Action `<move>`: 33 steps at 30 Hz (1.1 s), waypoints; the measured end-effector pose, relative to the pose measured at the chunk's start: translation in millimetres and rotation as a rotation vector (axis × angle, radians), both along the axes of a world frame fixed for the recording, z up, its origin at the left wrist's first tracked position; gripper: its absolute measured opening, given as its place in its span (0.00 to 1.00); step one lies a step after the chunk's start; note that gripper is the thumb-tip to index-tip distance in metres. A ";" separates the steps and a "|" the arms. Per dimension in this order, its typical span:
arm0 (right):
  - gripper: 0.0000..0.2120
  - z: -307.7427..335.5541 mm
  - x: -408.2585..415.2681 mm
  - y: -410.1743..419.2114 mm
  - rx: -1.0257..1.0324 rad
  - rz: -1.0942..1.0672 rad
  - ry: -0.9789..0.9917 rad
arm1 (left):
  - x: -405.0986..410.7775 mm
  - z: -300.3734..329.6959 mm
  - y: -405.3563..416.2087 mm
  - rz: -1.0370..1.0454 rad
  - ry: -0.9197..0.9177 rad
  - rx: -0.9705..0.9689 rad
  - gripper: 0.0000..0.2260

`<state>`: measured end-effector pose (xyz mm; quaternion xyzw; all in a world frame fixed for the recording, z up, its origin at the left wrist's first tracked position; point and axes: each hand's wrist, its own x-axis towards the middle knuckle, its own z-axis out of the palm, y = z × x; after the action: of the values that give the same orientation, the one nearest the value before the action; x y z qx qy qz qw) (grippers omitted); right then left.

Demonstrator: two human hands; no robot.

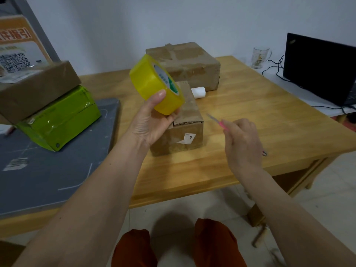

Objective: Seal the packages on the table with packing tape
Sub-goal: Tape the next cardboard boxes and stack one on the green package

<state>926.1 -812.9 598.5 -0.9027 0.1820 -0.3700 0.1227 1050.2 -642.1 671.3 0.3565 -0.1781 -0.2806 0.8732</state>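
Left hand [152, 120] grips the light, stiff yellow packing-tape roll [157, 84] by its slippery rim; right hand [243, 140] pinches pink-handled scissors [218, 122].

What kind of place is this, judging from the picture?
Probably a small parcel packing or shipping room. Taped cardboard boxes sit on a wooden table, a green wrapped parcel rests on a grey scale-like platform, and the left hand holds a tape roll.

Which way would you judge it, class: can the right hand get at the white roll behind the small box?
Probably not freely: the right hand already grips a pink-handled tool, though no obstacle blocks the white roll.
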 end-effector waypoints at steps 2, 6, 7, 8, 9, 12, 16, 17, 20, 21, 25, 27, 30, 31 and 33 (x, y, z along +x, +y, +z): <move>0.21 -11.6 7.0 -10.7 0.100 -0.093 0.144 | 0.6 1.5 1.8 0.010 0.015 -0.031 0.48; 0.17 -19.9 18.0 -18.3 0.168 -0.077 0.431 | 2.5 10.1 7.7 0.033 -0.090 -0.024 0.47; 0.17 -17.4 20.4 -14.1 0.203 -0.064 0.399 | 3.8 12.7 10.2 0.039 -0.118 -0.023 0.47; 0.20 -13.6 23.1 -8.1 0.208 -0.023 0.317 | 5.4 14.9 13.2 0.052 -0.144 -0.014 0.46; 0.23 -8.9 27.7 -0.2 0.174 0.049 0.205 | 7.0 16.6 16.3 0.073 -0.164 0.001 0.45; 0.27 11.6 50.8 21.2 -0.043 0.317 0.092 | 9.5 17.0 24.9 0.148 -0.166 0.047 0.45; 0.22 13.8 79.9 29.6 0.099 0.478 0.213 | 9.6 6.2 38.9 0.210 -0.124 0.093 0.51; 0.20 10.8 83.2 31.1 0.203 0.484 0.157 | 10.1 4.1 42.8 0.221 -0.122 0.103 0.51; 0.18 8.9 89.7 34.5 0.418 0.444 0.050 | 11.7 2.0 52.0 0.228 -0.120 0.115 0.52; 0.18 10.3 92.5 34.1 0.485 0.439 0.045 | 12.0 2.7 53.4 0.229 -0.114 0.105 0.51; 0.15 14.3 93.7 35.8 0.499 0.421 0.043 | 13.2 6.6 53.8 0.241 -0.101 0.072 0.51; 0.16 15.7 90.8 34.4 0.396 0.413 0.085 | 12.1 8.2 52.6 0.251 -0.106 0.083 0.51; 0.27 34.3 88.3 34.5 0.082 0.336 0.292 | 11.7 10.4 50.4 0.266 -0.109 0.092 0.45; 0.33 41.5 90.4 37.7 -0.048 0.305 0.365 | 13.4 12.5 48.5 0.270 -0.113 0.096 0.42; 0.35 53.7 93.8 42.5 -0.070 0.387 0.425 | 18.3 20.1 43.3 0.268 -0.125 0.097 0.42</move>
<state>1020.0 -770.4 652.1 -0.9816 0.0154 -0.1484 0.1190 1068.5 -598.8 691.4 0.4353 -0.1693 -0.1472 0.8719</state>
